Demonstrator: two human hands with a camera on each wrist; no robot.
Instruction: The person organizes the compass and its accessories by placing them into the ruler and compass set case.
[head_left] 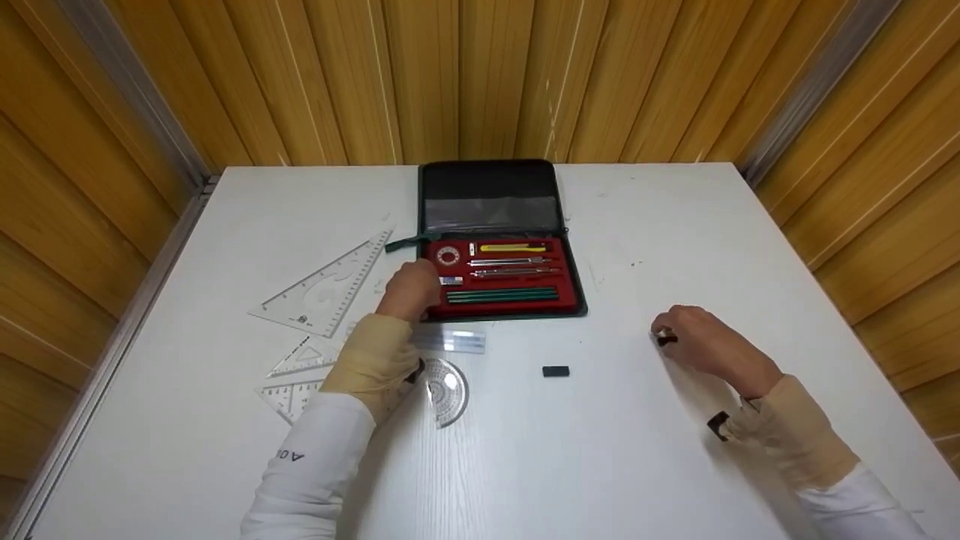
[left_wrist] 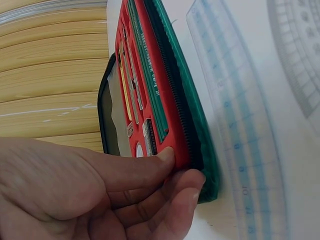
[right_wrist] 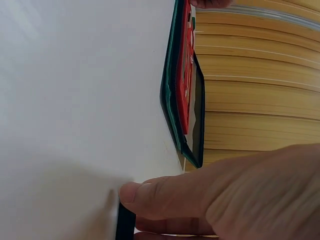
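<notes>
An open zip case with a red tray lies at the back middle of the table. My left hand pinches the tray's near left corner, thumb on top and fingers at the front side, as the left wrist view shows. Green pencils, a yellow cutter, metal compasses, a white round piece and a small eraser-like block sit in the tray. My right hand, at the right, holds a small dark piece between thumb and fingers; its kind is unclear.
A large set square, smaller clear set squares, a ruler and a protractor lie left and in front of the case. A small black block rests mid-table. Wood-patterned walls stand behind.
</notes>
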